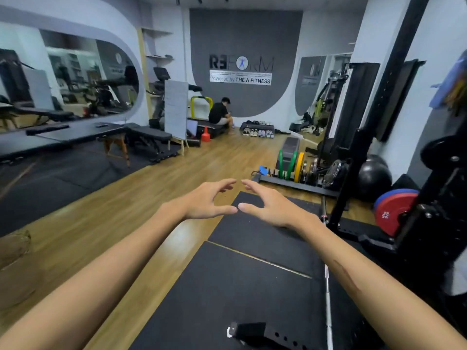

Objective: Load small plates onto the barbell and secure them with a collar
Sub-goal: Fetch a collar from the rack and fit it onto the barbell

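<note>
Both my arms reach forward over the black floor mat. My left hand (206,199) and my right hand (267,202) are held side by side with fingers spread and curved, holding nothing; their thumbs and fingertips nearly touch. A steel barbell (328,296) lies on the mat to the right of my right forearm, its sleeve end (323,205) pointing away. Farther ahead a floor rack (300,184) holds upright plates: green ones (286,164), a yellow one (299,163) and small metal ones (311,168). No collar is visible.
A black squat rack (394,102) stands at the right, with a red 25 kg plate (390,210) and a blue plate behind it stored low. Black exercise balls (374,178) sit near the wall. Benches (149,135) stand left. A person (219,113) sits at the back wall.
</note>
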